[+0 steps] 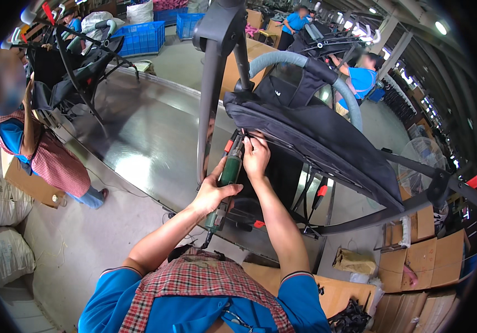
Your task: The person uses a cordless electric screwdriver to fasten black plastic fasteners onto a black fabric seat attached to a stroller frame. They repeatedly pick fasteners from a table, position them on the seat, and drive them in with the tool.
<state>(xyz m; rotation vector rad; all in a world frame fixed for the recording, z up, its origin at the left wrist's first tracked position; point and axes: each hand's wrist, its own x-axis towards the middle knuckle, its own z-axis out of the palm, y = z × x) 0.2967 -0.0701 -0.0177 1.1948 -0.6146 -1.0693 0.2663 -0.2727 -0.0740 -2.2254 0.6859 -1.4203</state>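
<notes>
My left hand (210, 194) is closed around a green electric screwdriver (230, 171), whose tip points away from me at the near edge of a black stroller seat (316, 141). Beside that tip, the fingers of my right hand (256, 158) are pinched together at the seat's edge. What they hold, if anything, is too small to make out. The stroller's dark frame tube (209, 105) rises just left of the tool. A grey curved handlebar (288, 58) arches behind the seat.
A shiny metal worktable (144, 139) runs under the stroller. On its far left end stands another stroller (74, 77), with a co-worker (33, 141) in a checked apron beside it. Blue crates (141, 39) stand behind. Cardboard boxes (421, 261) are at the right, white sacks (5, 255) at the left.
</notes>
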